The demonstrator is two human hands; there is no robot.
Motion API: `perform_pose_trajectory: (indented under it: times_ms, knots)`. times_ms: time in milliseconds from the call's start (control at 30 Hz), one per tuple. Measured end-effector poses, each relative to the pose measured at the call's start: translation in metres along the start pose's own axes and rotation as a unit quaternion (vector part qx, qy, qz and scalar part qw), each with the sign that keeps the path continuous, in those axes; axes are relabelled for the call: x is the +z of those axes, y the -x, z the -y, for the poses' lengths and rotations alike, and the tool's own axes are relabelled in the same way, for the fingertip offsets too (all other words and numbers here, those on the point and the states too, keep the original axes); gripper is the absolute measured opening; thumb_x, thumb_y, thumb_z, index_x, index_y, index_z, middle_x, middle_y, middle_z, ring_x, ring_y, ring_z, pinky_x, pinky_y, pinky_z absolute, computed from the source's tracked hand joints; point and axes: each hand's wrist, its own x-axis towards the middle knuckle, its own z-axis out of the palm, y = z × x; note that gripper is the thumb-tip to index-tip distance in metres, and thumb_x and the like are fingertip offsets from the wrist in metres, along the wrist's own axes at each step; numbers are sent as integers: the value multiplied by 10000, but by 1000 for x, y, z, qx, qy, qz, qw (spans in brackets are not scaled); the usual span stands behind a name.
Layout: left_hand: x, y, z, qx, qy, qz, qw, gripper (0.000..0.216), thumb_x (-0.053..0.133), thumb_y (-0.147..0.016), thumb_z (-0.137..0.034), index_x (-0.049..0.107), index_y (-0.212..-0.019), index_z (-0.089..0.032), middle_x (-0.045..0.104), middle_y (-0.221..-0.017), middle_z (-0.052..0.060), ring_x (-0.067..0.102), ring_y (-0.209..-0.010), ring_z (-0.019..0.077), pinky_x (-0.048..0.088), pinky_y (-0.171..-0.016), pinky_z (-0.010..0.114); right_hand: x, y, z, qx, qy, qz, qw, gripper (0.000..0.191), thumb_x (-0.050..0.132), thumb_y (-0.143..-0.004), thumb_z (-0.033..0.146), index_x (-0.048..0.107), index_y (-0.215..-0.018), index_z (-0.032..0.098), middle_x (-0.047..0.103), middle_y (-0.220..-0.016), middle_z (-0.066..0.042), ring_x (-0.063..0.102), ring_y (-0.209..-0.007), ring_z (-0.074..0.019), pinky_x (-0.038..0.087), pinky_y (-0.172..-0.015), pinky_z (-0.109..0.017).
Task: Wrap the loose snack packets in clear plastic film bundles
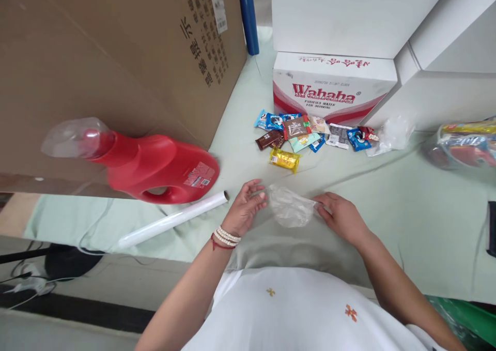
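Note:
A thin clear plastic bag [292,207] lies crumpled between my two hands, just above or on the cloth near my body. My right hand [344,217] pinches the bag's right edge between thumb and fingers. At the bag's left edge is my left hand [245,206], its fingers slightly curled and apart, with no firm grip visible. Beyond the bag sits a yellow wrapped snack [284,159]. Behind it are several more packets, among them a brown-and-red one [297,127], a dark brown one [268,140], a grey one [338,136] and a blue one [358,139].
A Wahaha water carton [333,90] stands behind the snacks. More clear plastic [391,134] and a filled clear bag [467,143] lie to the right. On the left are a red jug [166,165], a white tube [174,219] and a large brown box [116,51].

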Motion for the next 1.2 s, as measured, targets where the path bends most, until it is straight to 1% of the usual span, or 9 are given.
perform_pose_trajectory:
  times_ms: [133, 267, 367, 567, 733, 833, 933, 1067, 1200]
  knots:
    - [6, 13, 14, -24, -6, -66, 998, 618, 815, -699, -651, 616, -1063, -194, 625, -1105, 60, 645, -958, 181, 551, -748, 304, -4, 11, 6, 119, -157, -38, 980, 268, 533, -946, 416, 701, -886, 216, 695, -783, -30, 628, -704, -197, 472, -664, -305]
    - [34, 26, 32, -93, -32, -11, 995, 708, 790, -652, -745, 626, -1031, -170, 633, -1097, 89, 649, -923, 195, 537, -654, 282, 8, 19, 19, 208, -322, -64, 921, 337, 593, -895, 523, 610, -761, 215, 569, -630, 15, 518, -572, -157, 424, -549, -271]
    - [51, 22, 38, -130, -22, 16, 991, 659, 872, -612, -647, 645, -1002, -167, 653, -1036, 69, 630, -839, 154, 497, -626, 249, 17, 24, 23, 222, -372, -72, 899, 375, 610, -879, 570, 586, -762, 215, 545, -630, 15, 506, -573, -158, 441, -533, -269]
    - [43, -2, 34, -28, -26, -5, 999, 414, 903, -581, -396, 758, -887, -158, 590, -736, -27, 460, -649, 83, 388, -601, 220, -6, 53, 6, 83, -163, -80, 980, 233, 580, -956, 421, 709, -995, 231, 670, -903, -78, 633, -787, -220, 548, -713, -344]
    - [25, 0, 32, 20, -116, 16, 993, 396, 796, -724, -402, 807, -1050, -177, 611, -735, -8, 410, -646, 103, 364, -613, 245, -62, 74, -17, -44, -173, 124, 976, 246, 592, -981, 426, 754, -1070, 264, 722, -1077, -102, 689, -984, -241, 572, -876, -364]
    - [22, 5, 35, 26, -134, 40, 990, 459, 776, -769, -430, 785, -1155, -182, 559, -690, -22, 384, -635, 103, 344, -610, 247, -78, 53, -24, 27, -203, 49, 978, 307, 577, -982, 479, 750, -938, 229, 728, -923, -80, 673, -846, -213, 550, -781, -325]
    - [23, 9, 36, 35, -156, 55, 986, 489, 766, -793, -458, 770, -1196, -180, 526, -681, -26, 372, -633, 104, 328, -602, 250, -66, 10, -21, 96, -239, -24, 966, 362, 627, -917, 546, 747, -954, 207, 724, -894, -65, 620, -735, -176, 500, -652, -284]
    - [24, 14, 33, 42, -172, 51, 983, 515, 758, -796, -488, 761, -1207, -178, 504, -649, -39, 349, -606, 98, 307, -588, 252, -27, -44, 0, 145, -371, 11, 917, 490, 728, -786, 549, 716, -1130, 199, 718, -1006, -48, 507, -583, -97, 404, -502, -233]
    - [20, 22, 31, 40, -164, 45, 985, 582, 794, -762, -542, 749, -1207, -169, 584, -712, -16, 380, -611, 95, 305, -583, 247, 1, -66, 17, 148, -453, 36, 878, 390, 776, -702, 515, 703, -893, 183, 627, -717, 17, 437, -522, -88, 353, -459, -223]
